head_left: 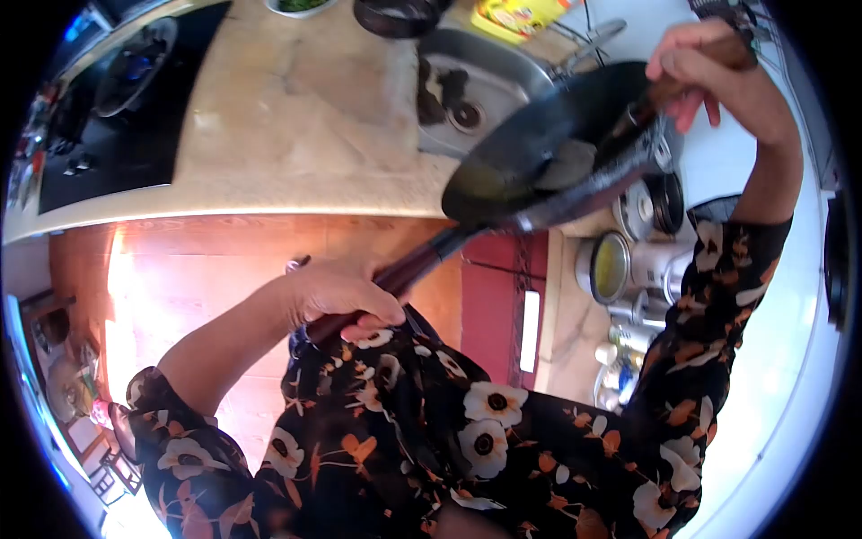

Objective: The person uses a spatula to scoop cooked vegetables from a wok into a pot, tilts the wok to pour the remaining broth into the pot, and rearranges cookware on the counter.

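Observation:
A dark wok [503, 162] is tilted in front of me, its far side over the sink's edge. My left hand [346, 298] is wrapped round the wok's long dark handle [422, 259]. My right hand [696, 74], raised on the far right, grips the wooden handle of a spatula [567, 167]. The spatula's flat blade reaches down into the wok and seems to touch its inner surface. A thin greenish-yellow sheen shows inside the wok; I cannot tell what it is.
Behind the wok is a steel sink [507, 52] with dark bits near its drain. Left lies a black hob [148, 148] on the stone counter [287, 108]. A dark pan [395, 18] and a yellow packet [514, 20] stand behind. Steel containers [639, 265] line the right counter.

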A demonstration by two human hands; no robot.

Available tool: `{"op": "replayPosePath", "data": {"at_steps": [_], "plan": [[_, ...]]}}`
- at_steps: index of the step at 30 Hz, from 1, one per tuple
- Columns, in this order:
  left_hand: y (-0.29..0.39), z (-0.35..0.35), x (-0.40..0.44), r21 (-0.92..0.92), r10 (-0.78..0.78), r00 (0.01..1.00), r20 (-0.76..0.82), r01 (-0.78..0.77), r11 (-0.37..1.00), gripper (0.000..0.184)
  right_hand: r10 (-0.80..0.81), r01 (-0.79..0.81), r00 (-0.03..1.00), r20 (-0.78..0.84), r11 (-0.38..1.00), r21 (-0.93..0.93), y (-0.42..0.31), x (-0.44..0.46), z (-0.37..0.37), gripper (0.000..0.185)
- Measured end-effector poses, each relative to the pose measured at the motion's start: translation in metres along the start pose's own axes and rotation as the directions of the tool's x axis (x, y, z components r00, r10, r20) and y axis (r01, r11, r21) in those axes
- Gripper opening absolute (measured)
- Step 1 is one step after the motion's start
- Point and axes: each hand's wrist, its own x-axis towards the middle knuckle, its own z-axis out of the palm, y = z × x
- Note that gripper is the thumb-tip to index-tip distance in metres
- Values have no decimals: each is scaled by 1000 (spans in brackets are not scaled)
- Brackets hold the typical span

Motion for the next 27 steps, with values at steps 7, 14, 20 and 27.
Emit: {"op": "replayPosePath", "data": {"at_steps": [7,14,20,27], "plan": [[-4,5,-30,50,2,1000,-13,-1,999,19,31,-25,998,-54,994,106,-15,-10,0,28],[-10,17,-87,310,44,963,-265,42,950,15,139,-55,941,-307,962,266,-32,-50,6,24],[-15,17,-197,401,120,689,-715,263,877,19,47,385,723,-689,800,460,-25,-55,75,31],[-4,-40,-316,357,288,239,-927,334,872,12,229,739,553,-801,308,599,-72,4,140,37]]}}
